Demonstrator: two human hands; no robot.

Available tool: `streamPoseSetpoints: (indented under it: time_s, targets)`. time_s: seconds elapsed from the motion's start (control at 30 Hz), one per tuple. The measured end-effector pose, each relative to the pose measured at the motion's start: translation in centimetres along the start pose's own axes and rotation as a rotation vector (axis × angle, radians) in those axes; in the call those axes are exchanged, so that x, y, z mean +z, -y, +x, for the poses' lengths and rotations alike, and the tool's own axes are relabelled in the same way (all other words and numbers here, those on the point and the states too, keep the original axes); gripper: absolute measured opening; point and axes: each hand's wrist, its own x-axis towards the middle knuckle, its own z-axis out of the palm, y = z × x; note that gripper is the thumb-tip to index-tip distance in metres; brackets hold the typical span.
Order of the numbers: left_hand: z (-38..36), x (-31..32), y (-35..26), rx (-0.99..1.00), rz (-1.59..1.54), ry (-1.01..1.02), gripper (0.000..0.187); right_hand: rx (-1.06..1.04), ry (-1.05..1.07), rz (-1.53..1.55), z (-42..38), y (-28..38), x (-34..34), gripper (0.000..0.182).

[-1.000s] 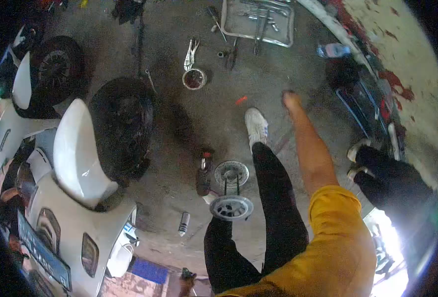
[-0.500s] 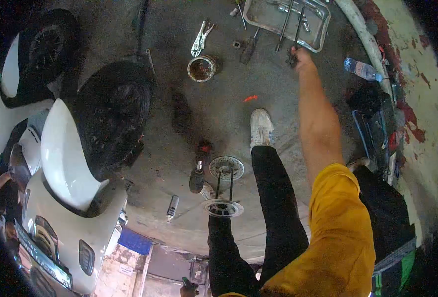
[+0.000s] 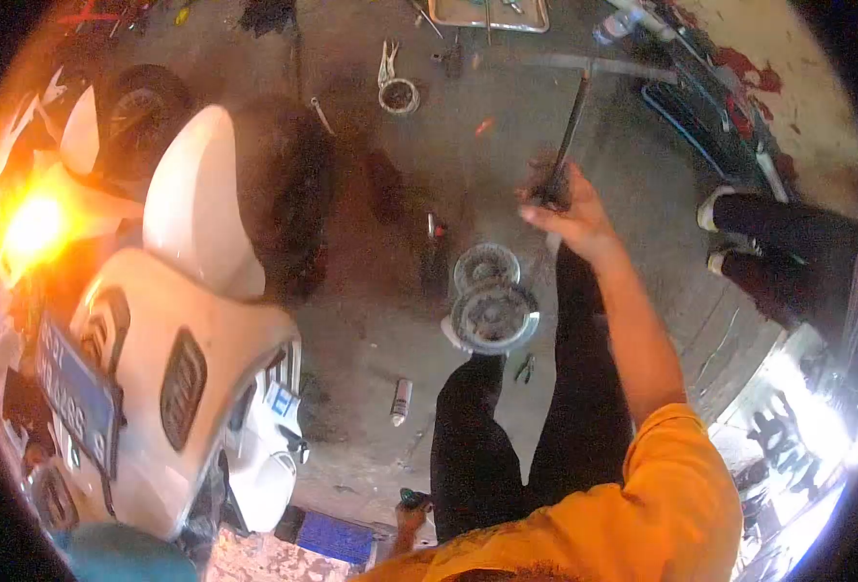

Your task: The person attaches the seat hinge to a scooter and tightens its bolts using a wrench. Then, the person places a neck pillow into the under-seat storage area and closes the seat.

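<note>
My right hand (image 3: 574,209) is out in front of me above the floor, fingers closed round the dark lower end of a T-handle wrench (image 3: 572,131). Its shaft points up and away, and the pale crossbar at the far end is smeared by motion. Low in the view, by my left leg, my left hand (image 3: 412,522) is closed round a small object with a green end (image 3: 413,497); its kind is too small to tell. Between my hands and nearer my legs stands a pair of perforated brake discs (image 3: 495,318), one above the other.
A white motorcycle (image 3: 191,335) fills the left side. Locking pliers (image 3: 387,60) lie beside a round metal ring (image 3: 399,96). A metal tray (image 3: 492,21) holds tools at the far edge. A spray can (image 3: 401,402) lies on the floor. Another person's legs (image 3: 788,228) are at right.
My right hand has come back from beside the tray, bringing the T-handle wrench with it. The view has shifted, and a bright orange light now shows at the left.
</note>
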Motion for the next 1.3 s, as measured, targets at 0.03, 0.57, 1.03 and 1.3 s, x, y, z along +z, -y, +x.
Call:
streamPoseSetpoints:
  time_s: [0.03, 0.57, 1.03, 1.3]
  targets:
    - [0.7, -1.9, 1.2, 0.024, 0.156, 0.047, 0.021, -0.019, -0.023, 0.054, -2.7, 2.6, 2.0, 0.060]
    - [8.2, -14.4, 27.0, 0.140, -0.592, 0.303, 0.022, 0.434, -0.127, -0.594, -47.1, -7.1, 8.9, 0.034]
    - [1.8, -34.0, 36.9, 0.857, -0.072, -0.429, 0.053, 0.341, 0.003, 0.043, -71.5, -9.8, 37.7, 0.034]
    - [-3.2, -48.2, 41.7, 0.609, -0.325, -0.347, 0.047, 0.293, 0.007, 0.555, -65.4, -9.1, 66.5, 0.021]
